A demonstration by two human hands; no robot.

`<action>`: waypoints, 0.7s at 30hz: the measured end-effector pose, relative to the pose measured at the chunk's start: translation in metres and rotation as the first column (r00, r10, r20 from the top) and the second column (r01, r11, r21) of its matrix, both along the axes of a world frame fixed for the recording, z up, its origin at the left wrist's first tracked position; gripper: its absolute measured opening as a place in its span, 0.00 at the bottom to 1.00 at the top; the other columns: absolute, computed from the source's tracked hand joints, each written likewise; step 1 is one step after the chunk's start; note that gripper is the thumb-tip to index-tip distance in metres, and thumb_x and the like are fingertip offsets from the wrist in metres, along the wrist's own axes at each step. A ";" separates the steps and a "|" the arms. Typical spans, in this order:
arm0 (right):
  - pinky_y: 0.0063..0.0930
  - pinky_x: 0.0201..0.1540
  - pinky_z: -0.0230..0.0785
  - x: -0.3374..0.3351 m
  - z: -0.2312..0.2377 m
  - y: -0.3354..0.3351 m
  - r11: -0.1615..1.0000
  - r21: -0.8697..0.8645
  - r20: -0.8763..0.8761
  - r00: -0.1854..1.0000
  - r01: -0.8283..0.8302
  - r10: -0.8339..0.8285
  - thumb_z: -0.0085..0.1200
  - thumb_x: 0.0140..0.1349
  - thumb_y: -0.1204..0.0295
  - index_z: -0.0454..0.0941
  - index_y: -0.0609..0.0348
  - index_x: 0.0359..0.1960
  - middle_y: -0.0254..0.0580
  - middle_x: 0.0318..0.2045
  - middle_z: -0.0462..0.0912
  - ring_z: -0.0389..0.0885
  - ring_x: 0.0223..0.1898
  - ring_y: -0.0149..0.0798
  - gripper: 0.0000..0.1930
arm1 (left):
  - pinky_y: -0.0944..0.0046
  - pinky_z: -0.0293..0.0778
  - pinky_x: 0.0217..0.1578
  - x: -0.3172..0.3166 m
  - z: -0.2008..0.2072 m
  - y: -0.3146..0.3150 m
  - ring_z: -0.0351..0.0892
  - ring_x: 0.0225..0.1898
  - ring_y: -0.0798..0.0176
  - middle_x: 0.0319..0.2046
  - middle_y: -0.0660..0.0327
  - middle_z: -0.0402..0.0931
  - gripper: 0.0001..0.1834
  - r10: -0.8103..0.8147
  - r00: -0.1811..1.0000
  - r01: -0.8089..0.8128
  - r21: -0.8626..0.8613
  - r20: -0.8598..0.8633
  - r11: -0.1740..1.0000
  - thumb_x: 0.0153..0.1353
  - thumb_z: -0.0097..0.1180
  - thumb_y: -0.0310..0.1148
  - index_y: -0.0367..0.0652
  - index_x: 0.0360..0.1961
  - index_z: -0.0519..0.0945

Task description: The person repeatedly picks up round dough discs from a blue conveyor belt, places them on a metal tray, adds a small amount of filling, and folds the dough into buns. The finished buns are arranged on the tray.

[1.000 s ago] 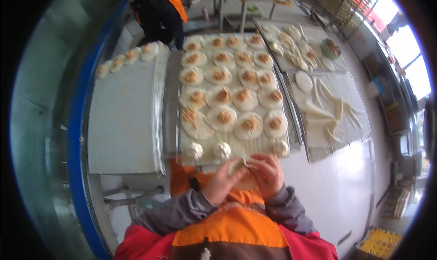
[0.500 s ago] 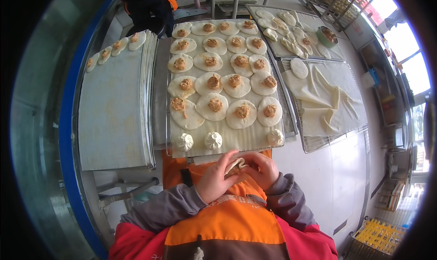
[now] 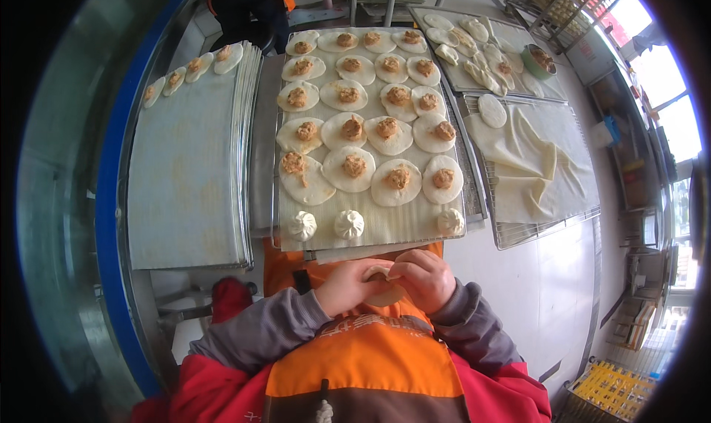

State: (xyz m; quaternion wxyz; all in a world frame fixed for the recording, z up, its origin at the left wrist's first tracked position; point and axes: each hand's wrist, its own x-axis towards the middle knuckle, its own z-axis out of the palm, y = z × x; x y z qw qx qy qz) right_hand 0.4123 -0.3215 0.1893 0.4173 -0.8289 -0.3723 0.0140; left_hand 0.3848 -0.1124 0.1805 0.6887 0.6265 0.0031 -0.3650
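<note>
Close to my body, just past the near edge of the tray, my left hand (image 3: pixel 349 285) cups a stuffed bun (image 3: pixel 386 296) of pale dough. The fingertips of my right hand (image 3: pixel 424 276) pinch the dough at its rim; the filling inside is mostly hidden. On the tray (image 3: pixel 404 234) in front, three pleated buns stand in the nearest row: one at left (image 3: pixel 302 225), one beside it (image 3: pixel 349 224) and one at right (image 3: pixel 450 221). Behind them lie several rows of flat dough rounds (image 3: pixel 397 195), each topped with a lump of orange-brown filling (image 3: pixel 398 177).
A stack of lined trays (image 3: pixel 185 193) stands left, with several filled rounds at its far end. At right, a cloth (image 3: pixel 537 168) and one plain round (image 3: pixel 492 111) lie on a rack. Farther back are loose dough pieces and a green bowl of filling (image 3: pixel 538 60). A person (image 3: pixel 248 8) is beyond.
My right hand has turned and its fingers now pinch the bun's rim from above. The bun's pale side now shows below my hands. The view has shifted slightly.
</note>
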 end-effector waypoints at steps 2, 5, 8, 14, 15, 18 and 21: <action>0.29 0.35 0.72 -0.001 -0.002 0.000 0.994 0.101 -0.308 0.951 0.052 -0.018 0.61 0.54 0.79 0.77 0.60 0.41 0.42 0.32 0.77 0.79 0.32 0.42 0.13 | 0.67 0.73 0.53 0.001 -0.003 0.001 0.77 0.52 0.69 0.49 0.60 0.78 0.23 -0.139 0.923 0.061 0.221 0.358 0.973 0.63 0.57 0.23 0.36 0.60 0.72; 0.35 0.34 0.73 0.001 -0.005 0.000 0.997 0.032 -0.197 0.978 0.070 -0.063 0.61 0.53 0.77 0.76 0.61 0.39 0.45 0.32 0.77 0.79 0.32 0.49 0.11 | 0.66 0.73 0.54 0.001 -0.011 0.000 0.76 0.53 0.68 0.51 0.60 0.78 0.23 0.025 0.970 -0.027 0.006 0.243 1.000 0.64 0.57 0.24 0.37 0.60 0.71; 0.37 0.34 0.73 0.002 -0.005 0.001 0.996 0.016 -0.036 0.996 0.083 -0.082 0.60 0.54 0.77 0.76 0.62 0.38 0.47 0.32 0.77 0.79 0.32 0.50 0.11 | 0.66 0.71 0.55 0.002 -0.021 -0.004 0.74 0.56 0.67 0.53 0.57 0.76 0.22 0.140 0.977 -0.112 -0.173 0.159 0.979 0.66 0.53 0.24 0.37 0.61 0.70; 0.37 0.37 0.73 0.001 0.006 -0.003 0.989 0.044 -0.282 0.952 0.139 -0.121 0.61 0.49 0.76 0.77 0.59 0.37 0.45 0.32 0.77 0.79 0.33 0.49 0.12 | 0.66 0.72 0.53 0.001 -0.030 -0.014 0.77 0.51 0.62 0.47 0.56 0.77 0.16 0.044 0.911 -0.041 -0.016 0.409 0.999 0.67 0.48 0.23 0.39 0.55 0.73; 0.37 0.37 0.74 0.002 0.006 -0.004 0.998 0.002 -0.133 0.989 0.057 -0.056 0.61 0.50 0.76 0.77 0.58 0.38 0.44 0.32 0.78 0.79 0.33 0.49 0.12 | 0.65 0.73 0.51 0.003 -0.031 -0.015 0.78 0.48 0.61 0.45 0.56 0.78 0.14 0.015 0.924 -0.011 -0.015 0.383 1.000 0.66 0.49 0.23 0.39 0.53 0.74; 0.36 0.37 0.74 0.006 0.003 -0.010 0.995 -0.092 0.030 0.999 -0.032 0.034 0.61 0.51 0.76 0.76 0.58 0.38 0.42 0.33 0.79 0.80 0.34 0.48 0.12 | 0.65 0.72 0.49 0.008 -0.034 -0.020 0.75 0.44 0.64 0.42 0.59 0.77 0.09 -0.047 0.995 0.058 -0.128 0.087 0.990 0.67 0.49 0.24 0.37 0.47 0.75; 0.36 0.35 0.74 0.010 0.000 -0.015 0.999 0.018 -0.108 0.993 -0.035 0.037 0.60 0.52 0.78 0.76 0.60 0.36 0.45 0.31 0.80 0.80 0.32 0.49 0.10 | 0.68 0.71 0.47 0.011 -0.034 -0.028 0.73 0.42 0.66 0.41 0.62 0.75 0.07 -0.208 0.912 0.200 0.058 0.354 0.978 0.66 0.51 0.22 0.36 0.45 0.73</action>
